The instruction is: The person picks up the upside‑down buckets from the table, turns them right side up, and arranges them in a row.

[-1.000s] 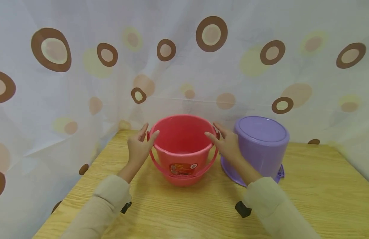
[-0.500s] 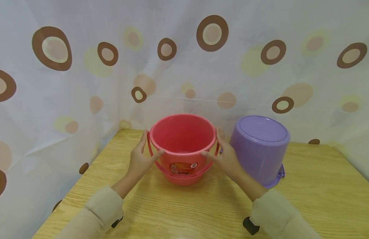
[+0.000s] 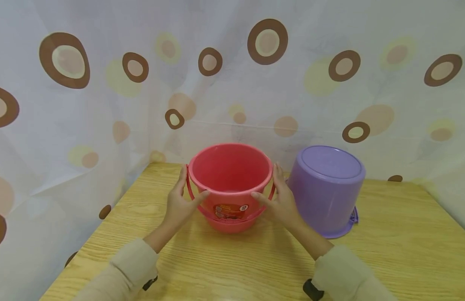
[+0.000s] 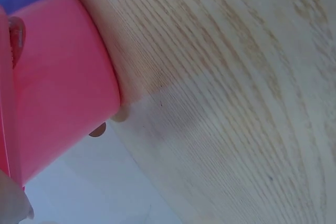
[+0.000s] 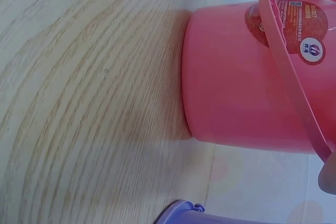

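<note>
A pinkish-red bucket (image 3: 231,167) stands upright on the wooden table, its mouth facing up and its handle hanging down across the front. A printed label shows on its front wall. My left hand (image 3: 179,205) holds the bucket's left side, with the thumb on the front just under the rim and the fingers along the side. On the opposite side my right hand (image 3: 285,200) grips it the same way, thumb under the front rim. In the right wrist view the base of the bucket (image 5: 236,77) is at the tabletop. The far fingertips are partly hidden behind the bucket's sides.
An upside-down purple bucket (image 3: 328,192) stands close to the right of my right hand, its handle lug at the lower right. A patterned white curtain (image 3: 232,92) hangs behind the wooden table (image 3: 232,267) and along its sides.
Both hands, held apart at the rim a second ago, have closed in on the bucket's sides, thumbs coming down onto the front. The red bucket has stayed nearly in place.
</note>
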Demonstrator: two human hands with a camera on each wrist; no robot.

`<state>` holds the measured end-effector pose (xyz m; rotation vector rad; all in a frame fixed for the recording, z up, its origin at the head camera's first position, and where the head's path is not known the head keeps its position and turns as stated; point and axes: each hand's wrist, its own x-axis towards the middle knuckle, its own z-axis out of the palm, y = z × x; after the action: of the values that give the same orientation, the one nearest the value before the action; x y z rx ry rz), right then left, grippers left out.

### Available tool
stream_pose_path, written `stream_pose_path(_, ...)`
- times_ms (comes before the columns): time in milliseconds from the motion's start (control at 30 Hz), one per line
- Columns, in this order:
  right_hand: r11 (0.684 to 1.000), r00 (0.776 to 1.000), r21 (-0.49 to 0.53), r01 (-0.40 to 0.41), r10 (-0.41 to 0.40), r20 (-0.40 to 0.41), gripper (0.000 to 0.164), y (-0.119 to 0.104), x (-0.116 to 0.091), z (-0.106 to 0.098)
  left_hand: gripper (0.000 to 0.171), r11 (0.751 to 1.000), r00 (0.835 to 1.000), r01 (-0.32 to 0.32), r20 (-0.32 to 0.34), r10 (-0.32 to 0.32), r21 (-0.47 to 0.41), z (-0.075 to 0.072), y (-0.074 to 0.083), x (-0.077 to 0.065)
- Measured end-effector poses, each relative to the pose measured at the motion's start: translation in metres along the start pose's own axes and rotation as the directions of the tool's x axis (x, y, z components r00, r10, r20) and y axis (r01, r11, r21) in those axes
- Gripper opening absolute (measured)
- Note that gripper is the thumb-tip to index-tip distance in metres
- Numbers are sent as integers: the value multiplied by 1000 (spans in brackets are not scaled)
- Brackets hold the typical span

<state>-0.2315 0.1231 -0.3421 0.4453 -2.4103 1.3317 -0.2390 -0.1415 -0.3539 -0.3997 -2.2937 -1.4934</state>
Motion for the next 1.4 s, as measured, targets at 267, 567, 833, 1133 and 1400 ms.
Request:
stream_pose_path(267, 1000, 1000, -4, -16, 16, 2, 93, -1, 6, 1, 89, 1000, 999, 25, 22, -25, -5, -2, 1, 8)
stream_pose_path(567, 1000, 1000, -5, -21, 21, 15, 93, 0, 14, 1, 89, 1000, 998, 16, 57, -17, 6, -4, -4, 21)
stream_pose_path(833, 999, 999, -16, -48, 48, 25, 93, 3, 21, 3, 91, 999, 995, 30, 94, -34, 43, -6, -6, 32)
stream_pose_path(1133, 997, 997, -35, -68, 69, 36, 94, 4, 29, 4, 91, 995, 990, 66, 115, -75, 81, -8, -8, 41)
stream_pose_path(1400, 996, 994, -19, -89, 90, 61, 91, 4, 33, 2, 92, 992, 988, 71, 130, -84, 101, -9, -8, 44)
